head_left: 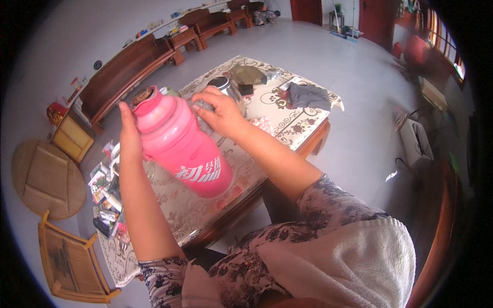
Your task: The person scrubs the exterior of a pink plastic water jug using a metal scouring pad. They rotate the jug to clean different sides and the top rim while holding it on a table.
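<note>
"What's on the left?"

"A round brown wooden tabletop (pixel 49 179), then a heap of small things (pixel 109 197) on the long table with a flowery cream cloth (pixel 177 220). Next, the left hand (pixel 131 136) lies against the big pink plastic bottle (pixel 177 136). Its fingers go out of sight, so I can't tell how tight."

"Where's the bottle?"

"Over the table's near side, leaning left. I can't tell if its bottom touches."

"And the right hand (pixel 224 115)?"

"Its fingers are curled round a grey bumpy thing (pixel 205 124), right beside the bottle's neck. Farther right are a dull green cloth (pixel 249 75) and a dark grey folded cloth (pixel 309 96)."

"How far along?"

"The bottle looks open, so I'd say that bit is done. Something brown shows at its mouth. Both hands are busy, so it looks unfinished. How much is left, I can't tell."
</note>
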### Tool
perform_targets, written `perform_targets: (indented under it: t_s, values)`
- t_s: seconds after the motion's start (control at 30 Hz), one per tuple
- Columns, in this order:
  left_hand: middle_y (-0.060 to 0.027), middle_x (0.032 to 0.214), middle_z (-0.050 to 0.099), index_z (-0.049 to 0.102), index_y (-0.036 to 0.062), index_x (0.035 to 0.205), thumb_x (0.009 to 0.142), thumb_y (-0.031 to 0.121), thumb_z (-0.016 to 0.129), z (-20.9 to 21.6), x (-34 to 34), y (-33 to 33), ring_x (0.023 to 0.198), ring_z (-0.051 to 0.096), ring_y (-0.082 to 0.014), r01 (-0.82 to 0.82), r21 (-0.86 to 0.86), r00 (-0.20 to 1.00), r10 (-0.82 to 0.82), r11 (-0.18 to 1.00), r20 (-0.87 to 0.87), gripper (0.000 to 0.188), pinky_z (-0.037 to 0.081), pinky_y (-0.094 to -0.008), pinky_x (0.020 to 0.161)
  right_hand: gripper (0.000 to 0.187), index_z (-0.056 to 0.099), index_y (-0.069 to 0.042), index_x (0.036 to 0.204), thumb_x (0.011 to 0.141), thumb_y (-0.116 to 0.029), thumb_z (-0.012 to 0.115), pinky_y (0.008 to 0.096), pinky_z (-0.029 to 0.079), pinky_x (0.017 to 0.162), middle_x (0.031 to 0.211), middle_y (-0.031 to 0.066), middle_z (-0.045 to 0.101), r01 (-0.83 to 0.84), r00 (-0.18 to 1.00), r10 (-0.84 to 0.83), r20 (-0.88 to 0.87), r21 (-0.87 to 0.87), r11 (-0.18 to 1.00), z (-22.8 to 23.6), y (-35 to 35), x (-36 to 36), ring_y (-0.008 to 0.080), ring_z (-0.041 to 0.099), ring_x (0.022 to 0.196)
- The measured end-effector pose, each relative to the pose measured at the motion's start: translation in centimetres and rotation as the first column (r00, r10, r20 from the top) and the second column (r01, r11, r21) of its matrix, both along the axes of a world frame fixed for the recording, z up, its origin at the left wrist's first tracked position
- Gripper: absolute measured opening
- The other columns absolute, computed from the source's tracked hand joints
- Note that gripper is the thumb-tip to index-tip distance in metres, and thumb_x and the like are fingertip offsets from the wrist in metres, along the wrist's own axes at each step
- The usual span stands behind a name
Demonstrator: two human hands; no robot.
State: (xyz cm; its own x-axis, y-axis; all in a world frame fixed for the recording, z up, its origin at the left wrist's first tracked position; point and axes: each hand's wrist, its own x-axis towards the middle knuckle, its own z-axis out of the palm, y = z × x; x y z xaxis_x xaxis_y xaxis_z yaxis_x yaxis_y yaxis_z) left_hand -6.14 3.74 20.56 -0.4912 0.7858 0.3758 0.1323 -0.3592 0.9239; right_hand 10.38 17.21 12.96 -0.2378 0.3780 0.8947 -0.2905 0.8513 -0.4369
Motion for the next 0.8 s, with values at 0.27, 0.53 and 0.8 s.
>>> perform_targets:
  t_s: [0.27, 0.53, 0.8]
  values:
    - [-0.0128, 0.148, 0.039, 0.033, -0.0022, 0.146, 0.095, 0.067, 0.035, -0.8, -1.1, 1.7, 0.133, 0.041, -0.0236, -0.03, -0.059, 0.999, 0.032, 0.998, 0.024, 0.086, 0.031, -0.0341, 0.111, 0.029, 0.066, -0.007, 0.096, 0.068, -0.006, 0.074, 0.0427, 0.049, 0.08, 0.095, 0.013, 0.062, 0.191, 0.981, -0.187, -0.044, 0.11, 0.975, -0.5, -2.6, 1.4, 0.0352, 0.059, 0.092]
    - [-0.0142, 0.149, 0.037, 0.032, -0.0026, 0.146, 0.092, 0.072, 0.033, -1.7, -5.2, 1.7, 0.134, 0.038, -0.023, -0.215, -0.049, 0.973, 0.209, 0.975, -0.099, 0.092, 0.027, -0.0341, 0.112, 0.033, 0.068, -0.012, 0.086, 0.055, -0.015, 0.079, 0.0419, 0.035, 0.086, 0.105, 0.0062, 0.053, 0.124, 0.992, -0.117, -0.05, 0.19, 0.974, 0.3, -9.2, -0.7, 0.0284, 0.048, 0.107]
    - [-0.0154, 0.144, 0.043, 0.033, -0.0031, 0.144, 0.092, 0.073, 0.032, -2.1, -4.1, 1.9, 0.13, 0.044, -0.0242, -0.235, -0.097, 0.972, 0.236, 0.967, 0.004, 0.092, 0.034, -0.0357, 0.109, 0.036, 0.066, -0.016, 0.086, 0.055, -0.027, 0.081, 0.0425, 0.034, 0.084, 0.099, 0.002, 0.053, 0.19, 0.982, -0.173, -0.081, 0.302, 0.934, 0.4, -8.8, -2.5, 0.0245, 0.048, 0.1]
